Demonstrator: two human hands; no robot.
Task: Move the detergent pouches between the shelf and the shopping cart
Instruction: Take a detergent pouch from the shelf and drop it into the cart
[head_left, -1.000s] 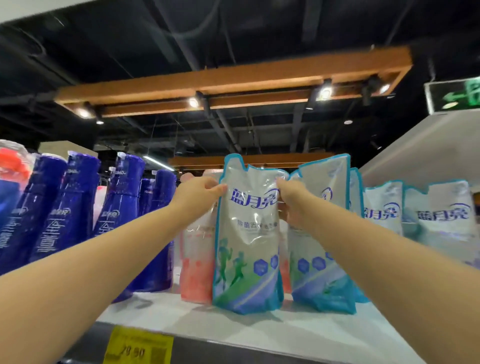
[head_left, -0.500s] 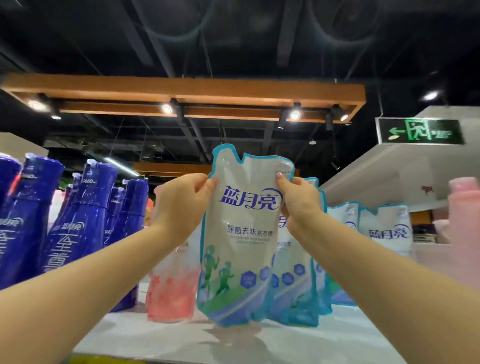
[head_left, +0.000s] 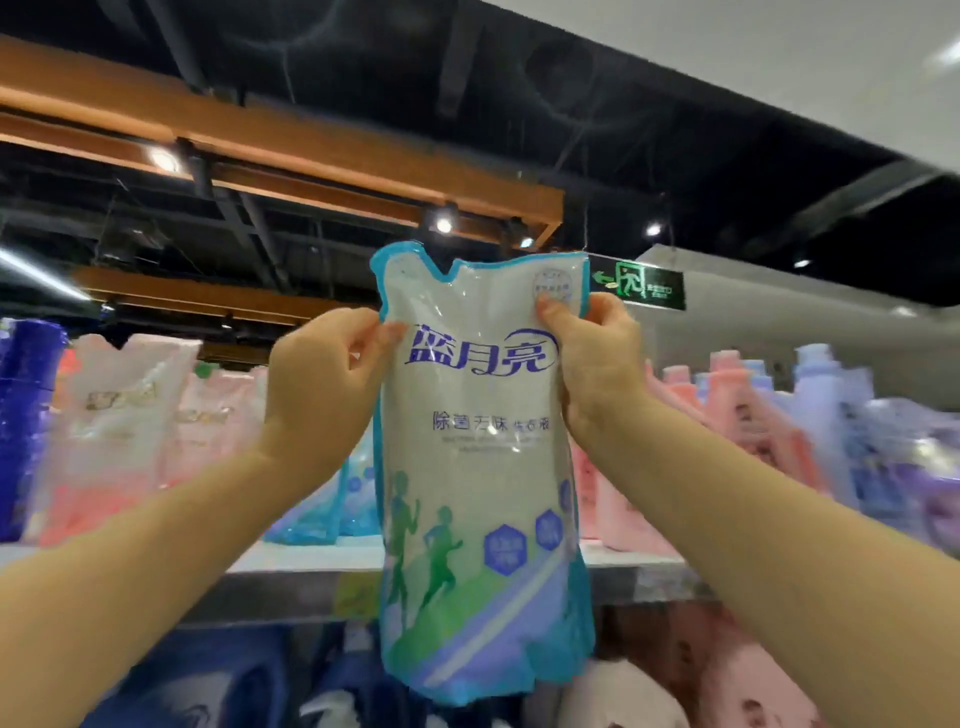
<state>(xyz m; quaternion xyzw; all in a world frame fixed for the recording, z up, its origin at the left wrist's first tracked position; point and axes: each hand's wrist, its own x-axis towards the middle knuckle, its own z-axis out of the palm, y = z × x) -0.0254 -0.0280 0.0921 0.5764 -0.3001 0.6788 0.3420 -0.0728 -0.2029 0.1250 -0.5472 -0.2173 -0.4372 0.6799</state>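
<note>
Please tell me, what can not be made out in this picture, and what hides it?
Head view:
- Shopping cart: outside the frame.
- Fingers of left hand and right hand behind the pouch: hidden by the pouch.
- Shelf goods behind the pouch: hidden by it and both arms.
- Pink pouches and price tag: print blurred.
</note>
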